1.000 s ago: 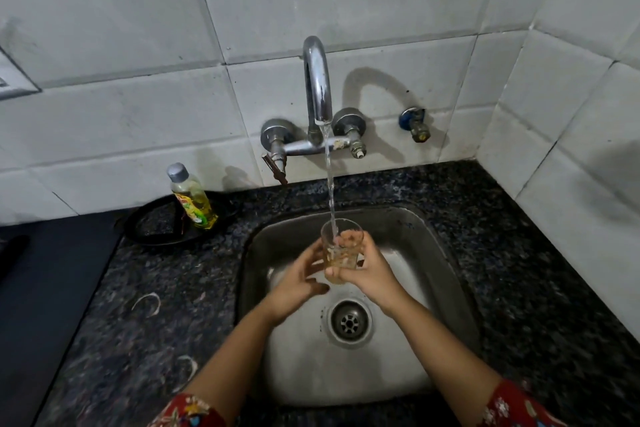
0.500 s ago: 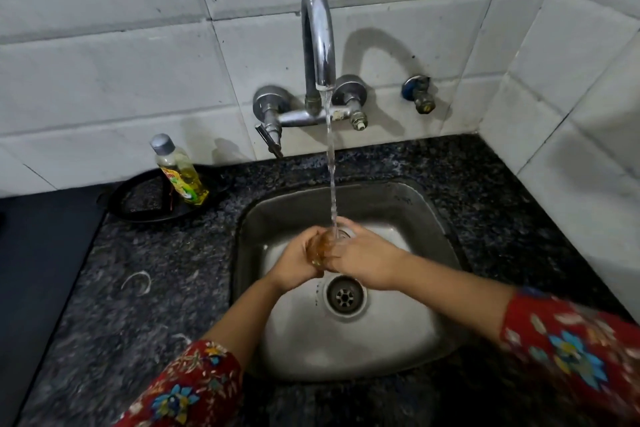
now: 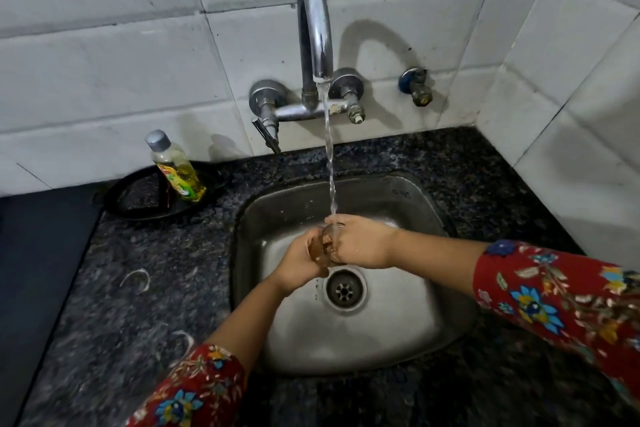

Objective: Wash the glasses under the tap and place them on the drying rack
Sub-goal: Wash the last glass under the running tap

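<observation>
1. White wall tiles (image 3: 104, 62) are seen behind a dark speckled counter (image 3: 138, 288), and a steel sink (image 3: 398, 340) is set into it.
2. Water (image 3: 329, 156) is being run from the tap (image 3: 315, 28) on the wall at the back edge of the sink. It falls onto the glass and the fingers round it.
3. One glass (image 3: 323, 248) is held over the middle of the sink, just behind the drain (image 3: 344, 289). It is gripped from both sides. The left hand (image 3: 298, 267) is wrapped round one side and the right hand (image 3: 363, 243) is curled round the other.
4. The glass looks brownish. How much water is in it cannot be told, as most of it is hidden by the hands.
5. The task is judged to be at the washing step. This glass is under the tap and has not yet been put away.
6. No drying rack and no other glasses are seen, so how many are left cannot be told.
7. A bottle (image 3: 176, 170) with its cap on is leaned in a black tray (image 3: 138, 198) at the back left edge of the counter, near the wall. It is mostly filled with yellow liquid.
</observation>
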A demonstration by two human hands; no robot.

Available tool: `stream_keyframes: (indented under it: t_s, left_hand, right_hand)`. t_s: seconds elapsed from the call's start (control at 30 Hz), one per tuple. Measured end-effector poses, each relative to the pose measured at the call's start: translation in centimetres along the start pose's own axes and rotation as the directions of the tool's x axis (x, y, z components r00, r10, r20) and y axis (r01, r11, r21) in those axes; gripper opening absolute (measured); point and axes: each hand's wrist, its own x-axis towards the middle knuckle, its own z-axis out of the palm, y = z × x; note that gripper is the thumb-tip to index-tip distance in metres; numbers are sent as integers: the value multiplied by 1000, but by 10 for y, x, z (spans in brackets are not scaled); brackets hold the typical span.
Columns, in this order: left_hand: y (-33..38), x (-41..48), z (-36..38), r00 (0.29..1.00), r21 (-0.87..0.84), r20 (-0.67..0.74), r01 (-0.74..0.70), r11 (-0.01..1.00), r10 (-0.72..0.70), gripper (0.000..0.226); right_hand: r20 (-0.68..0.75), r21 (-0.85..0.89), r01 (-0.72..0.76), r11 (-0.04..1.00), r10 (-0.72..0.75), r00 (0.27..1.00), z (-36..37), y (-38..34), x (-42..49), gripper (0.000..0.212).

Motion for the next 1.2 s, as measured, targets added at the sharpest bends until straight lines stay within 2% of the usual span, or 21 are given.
stream_keyframes:
  t_s: [0.07,0.17,0.2,0.27,0.33,0.37,0.43,0.5,0.57,0.63,0.67,0.7,0.77,0.83,0.87,0.97,1.0,1.03,1.1,1.13,1.2]
  left_hand:
    - [0,0,13,986,31,-151,-61,998,65,53]
    - [-3,-2,24,939,56,-309,-142,988,152,44]
    - [-3,-1,19,953,30,-261,-151,988,153,48]
    - [-2,5,4,986,6,-27,-165,986,165,63]
    - [2,7,-4,975,10,131,-182,983,179,70]
    - [4,6,-3,978,34,119,-179,983,174,68]
    - [5,4,6,986,111,-1,-168,980,169,57]
    - [0,1,13,982,113,-91,-154,982,165,51]
    - [2,-1,11,990,7,-53,-131,991,131,59]
    - [7,1,1,994,-48,77,-74,996,78,72]
    - [9,2,-3,989,-51,132,-61,997,68,75]
    - [11,3,-3,987,-23,145,-64,998,66,72]
    - [15,4,4,995,132,7,-99,986,99,53]
    - [12,1,10,979,217,-150,-105,971,139,42]
    - [11,0,9,978,198,-157,-104,975,137,44]
    - [16,1,-8,995,144,44,-95,985,89,65]
    - [18,2,-12,991,137,102,-95,986,81,68]
    - [19,2,-12,991,148,116,-90,985,73,67]
    - [21,1,-4,995,183,39,-98,978,93,55]
    - [19,0,0,995,229,-18,-96,969,103,50]
    - [15,0,0,996,207,-16,-83,975,88,53]
  right_hand:
    - [32,-134,-164,977,169,985,0,-13,4,27]
    - [-35,-46,-150,988,148,988,7,-25,11,28]
    - [-33,1,-173,985,173,984,1,-24,8,29]
    - [-61,21,-135,991,136,989,-3,-4,-1,31]
    - [-49,100,-112,989,117,992,-8,3,-10,36]
    - [-88,32,-127,991,129,988,-5,1,-8,32]
    - [0,-80,-135,988,136,991,-3,-11,-5,23]
    - [63,-44,-173,984,175,983,-1,-20,-3,19]
    - [30,-4,-133,991,133,991,-6,-17,-5,20]
    - [-62,106,-121,987,128,990,-7,-7,-9,28]
    - [-98,107,-82,991,92,991,-5,-2,-9,27]
    - [-79,-11,-61,998,60,995,-6,-3,-5,24]
    - [-9,-76,-125,989,124,992,-10,-10,0,24]
    - [41,45,-141,989,139,989,-10,-19,6,28]
    - [2,80,-133,988,133,991,-8,-19,9,29]
    - [-100,107,-101,989,112,989,-8,-8,2,36]
    - [-117,66,-61,996,69,991,-8,-4,-1,34]
    - [-113,-98,-24,995,12,994,-6,-3,1,27]
    - [11,-166,-67,984,70,998,-10,-10,0,20]
    - [86,-120,-89,989,99,991,-11,-17,-2,19]
    - [73,-49,-89,995,92,993,-5,-16,3,18]
